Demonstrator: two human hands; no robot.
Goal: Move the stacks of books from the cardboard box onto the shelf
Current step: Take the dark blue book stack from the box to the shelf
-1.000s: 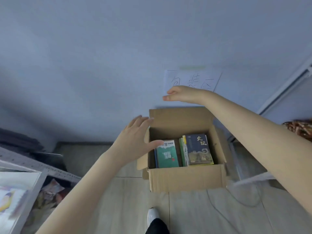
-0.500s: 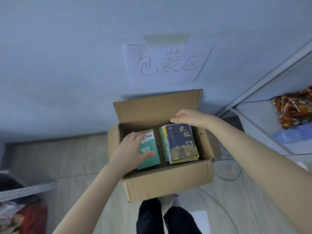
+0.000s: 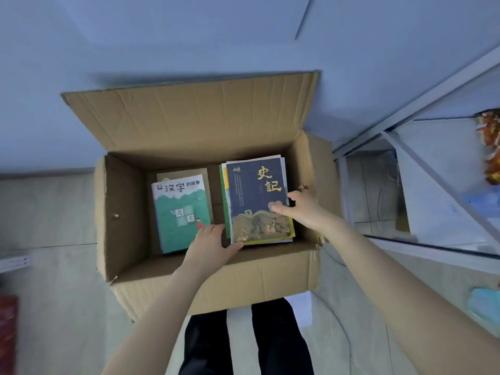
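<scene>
An open cardboard box (image 3: 130, 212) stands on the floor below me. Inside on the right lies a stack of books (image 3: 257, 196) topped by a dark blue cover with gold characters. On the left lies a green and white book (image 3: 178, 209). My left hand (image 3: 211, 244) is inside the box, its fingers going down the stack's left side and its thumb at the stack's near corner. My right hand (image 3: 300, 209) grips the stack's right edge, thumb on the blue cover. The stack rests on the box bottom.
A white metal shelf (image 3: 422, 169) stands right of the box, with colourful packets (image 3: 491, 147) on it. The box's rear flap (image 3: 189, 115) stands up against the blue-grey wall. My dark-trousered legs (image 3: 249, 339) are just behind the box. A red object (image 3: 8, 334) lies at far left.
My view has dropped closer over the box. My left hand moved from the green book to the blue-topped stack's left side, and my right hand slid from the stack's far edge to its right edge.
</scene>
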